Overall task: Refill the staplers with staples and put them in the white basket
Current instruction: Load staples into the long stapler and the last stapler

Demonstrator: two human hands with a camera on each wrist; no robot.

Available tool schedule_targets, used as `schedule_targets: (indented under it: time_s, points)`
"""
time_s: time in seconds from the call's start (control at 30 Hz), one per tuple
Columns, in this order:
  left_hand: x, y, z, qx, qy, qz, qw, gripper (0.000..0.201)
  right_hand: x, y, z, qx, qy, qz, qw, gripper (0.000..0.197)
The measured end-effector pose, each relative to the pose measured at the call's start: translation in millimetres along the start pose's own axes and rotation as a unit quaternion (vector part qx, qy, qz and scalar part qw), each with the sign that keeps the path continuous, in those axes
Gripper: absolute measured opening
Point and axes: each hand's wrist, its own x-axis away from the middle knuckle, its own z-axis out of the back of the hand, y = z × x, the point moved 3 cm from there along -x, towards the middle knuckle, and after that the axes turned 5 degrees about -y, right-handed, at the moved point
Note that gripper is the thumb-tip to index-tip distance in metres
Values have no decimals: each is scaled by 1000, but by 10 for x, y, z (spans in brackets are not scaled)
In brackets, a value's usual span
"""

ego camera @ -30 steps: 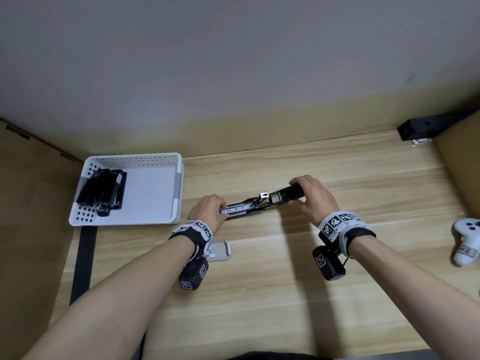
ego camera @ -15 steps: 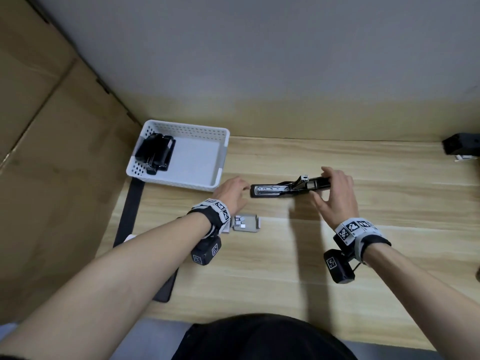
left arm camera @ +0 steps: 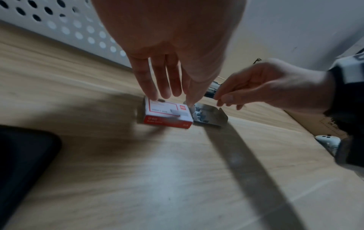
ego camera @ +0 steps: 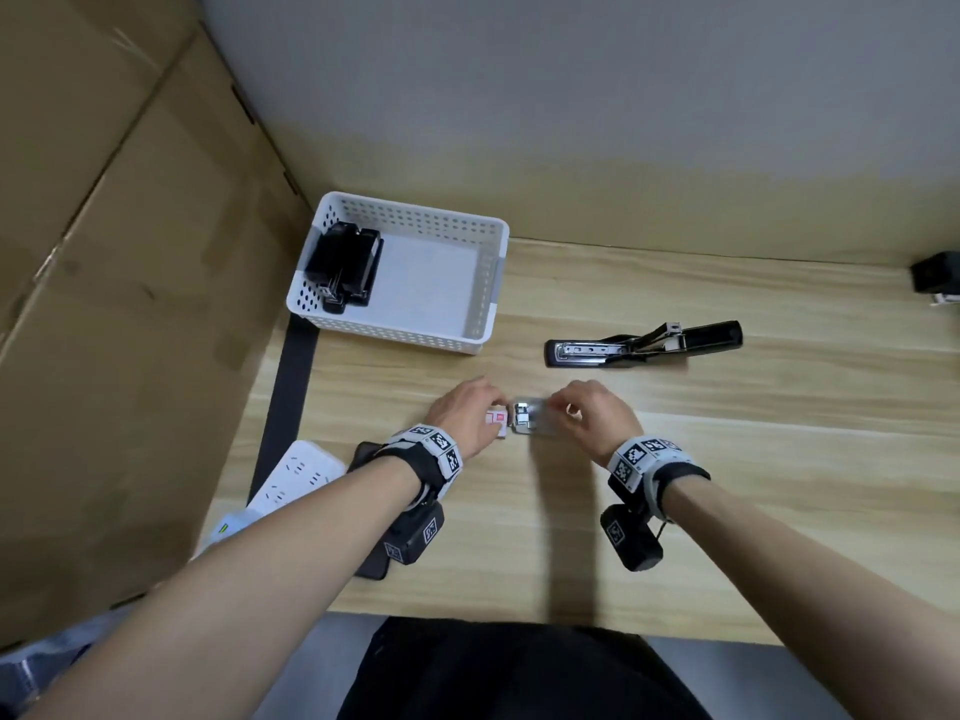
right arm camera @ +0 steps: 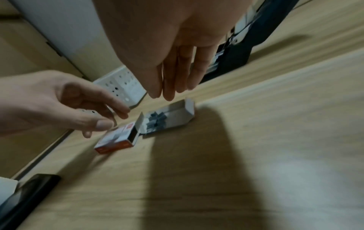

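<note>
- My left hand (ego camera: 464,412) reaches down over the red and white staple box (left arm camera: 167,113); its straight fingers (left arm camera: 144,80) touch the far top edge of the sleeve, curled round nothing.
- My right hand (ego camera: 597,415) hovers just above the pulled-out tray (right arm camera: 169,116), fingers (right arm camera: 169,74) straight and close together, not touching it and holding nothing.
- The tray lies flat on the surface (ego camera: 779,485), touching the open end of the sleeve, with loose staple strips (right arm camera: 156,119) in its left half.
- The open stapler (ego camera: 641,344) lies well beyond my hands, towards the far edge, its top arm folded back to the right and its metal channel bare on the left.
- The white basket (ego camera: 400,275) stands at the far left corner, its near rim just left of the open stapler; black staplers (ego camera: 343,265) stand packed against its left wall, and the rest of its floor is bare.
- Bare wood runs between the box and the open stapler, and across the whole right half of the surface up to the near edge.
- At the near left edge lie a black phone (left arm camera: 23,157) and a white power strip (ego camera: 298,475), both near my left wrist.
</note>
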Motion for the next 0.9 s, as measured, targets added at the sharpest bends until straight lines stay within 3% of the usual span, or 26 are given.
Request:
schedule_targets:
  time_s: [0.2, 0.43, 0.6, 0.8, 0.9]
  points:
    - [-34, -160, -83, 6, -2, -19, 1000, 27, -302, -199, -270, 23, 4, -39, 999, 26]
    - [-81, -184, -31, 59, 7, -7, 998, 28, -350, -207, -325, 32, 24, -26, 999, 11]
    - [-155, -169, 21, 80, -4, -5, 997, 28, -291, -169, -194, -76, 39, -19, 996, 17]
    - [-262, 29, 64, 78, 10, -13, 997, 23, -103, 266, 26, -230, 112, -103, 961, 23]
    - [-333, 214, -6, 37, 3, -19, 999, 17, 53, 593, 52, -253, 107, -150, 950, 28]
